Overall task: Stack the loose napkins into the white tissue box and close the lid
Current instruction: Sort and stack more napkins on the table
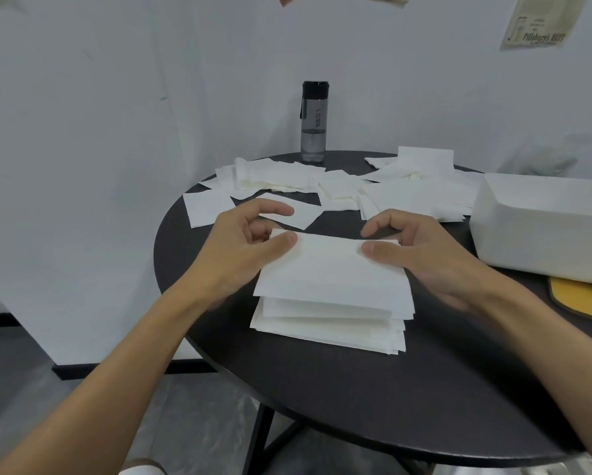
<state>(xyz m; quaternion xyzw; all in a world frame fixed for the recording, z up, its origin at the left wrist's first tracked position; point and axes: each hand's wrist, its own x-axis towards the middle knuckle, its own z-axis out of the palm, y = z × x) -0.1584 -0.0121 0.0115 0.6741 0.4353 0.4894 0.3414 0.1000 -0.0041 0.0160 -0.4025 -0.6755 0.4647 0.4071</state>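
Napkin stack (pixel 332 303) at centre of the surface (pixel 356 389), loose napkins (pixel 322 186) behind it, bottle (pixel 314 121) at frame top centre, tissue box (pixel 541 228) at right edge

Napkins (pixel 332 289) soft matt paper; table (pixel 356 399) smooth matt black; bottle (pixel 313 121) translucent grey plastic.

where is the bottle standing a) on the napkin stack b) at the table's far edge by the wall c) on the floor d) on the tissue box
b: the bottle stands upright at the far edge of the table, behind the loose napkins.
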